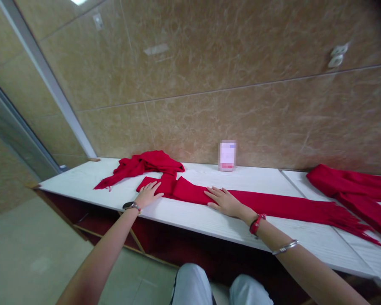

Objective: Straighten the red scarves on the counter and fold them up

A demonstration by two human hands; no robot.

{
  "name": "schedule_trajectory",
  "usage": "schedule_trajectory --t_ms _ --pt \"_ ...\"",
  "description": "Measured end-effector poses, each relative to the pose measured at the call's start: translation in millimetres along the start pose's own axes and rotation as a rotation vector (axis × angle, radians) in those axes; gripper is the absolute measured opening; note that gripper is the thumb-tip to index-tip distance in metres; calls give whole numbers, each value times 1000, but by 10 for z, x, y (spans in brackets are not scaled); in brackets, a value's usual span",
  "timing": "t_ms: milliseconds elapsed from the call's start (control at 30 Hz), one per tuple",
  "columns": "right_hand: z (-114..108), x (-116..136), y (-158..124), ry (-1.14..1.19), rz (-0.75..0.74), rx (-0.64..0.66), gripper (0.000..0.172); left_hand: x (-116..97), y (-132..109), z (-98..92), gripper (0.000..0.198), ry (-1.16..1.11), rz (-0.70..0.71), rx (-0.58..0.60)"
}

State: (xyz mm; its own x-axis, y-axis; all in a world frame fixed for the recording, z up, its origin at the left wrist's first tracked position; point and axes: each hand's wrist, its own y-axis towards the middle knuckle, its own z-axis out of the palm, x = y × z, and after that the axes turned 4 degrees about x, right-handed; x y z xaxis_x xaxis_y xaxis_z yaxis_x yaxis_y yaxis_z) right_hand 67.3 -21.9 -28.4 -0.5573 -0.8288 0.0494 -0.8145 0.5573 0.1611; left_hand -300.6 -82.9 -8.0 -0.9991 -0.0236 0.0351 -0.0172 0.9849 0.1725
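Note:
A long red scarf [276, 204] lies along the white cabinet top, its fringed end toward the right. Near its left part, a strip of red cloth crosses under or over it and joins a bunched red heap [149, 163] behind; whether this is the same scarf I cannot tell. My left hand [148, 194] rests flat on the scarf's left end, fingers spread. Farther right, my right hand [224, 201] lies flat on the scarf's middle with fingers stretched out. Between the two hands the cloth shows a raised fold.
Another red scarf [346, 182] lies folded at the right. A pixelated upright card or phone [227, 156] leans by the tiled wall [190, 123]. Beneath the white cabinet top [257, 178] are open shelves [98, 226]. My knees are close to the front edge.

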Motion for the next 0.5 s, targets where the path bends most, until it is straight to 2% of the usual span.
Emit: schedule_trajectory --t_ms 100,167,267,400,500 --pt "-11 9 -12 0 -1 4 60 132 -3 -84 48 55 127 65" --pt "-20 19 -14 2 -1 19 61 224 -36 -148 43 64 162 88" --pt "-26 18 -32 9 -11 28 61 457 -134 -246 48 87 109 98" --pt "-15 -10 -72 31 -29 19 59 892 -278 -384 48 106 -28 32" --pt "4 -30 -86 38 -33 19 58 1131 -327 -444 46 77 -60 2"
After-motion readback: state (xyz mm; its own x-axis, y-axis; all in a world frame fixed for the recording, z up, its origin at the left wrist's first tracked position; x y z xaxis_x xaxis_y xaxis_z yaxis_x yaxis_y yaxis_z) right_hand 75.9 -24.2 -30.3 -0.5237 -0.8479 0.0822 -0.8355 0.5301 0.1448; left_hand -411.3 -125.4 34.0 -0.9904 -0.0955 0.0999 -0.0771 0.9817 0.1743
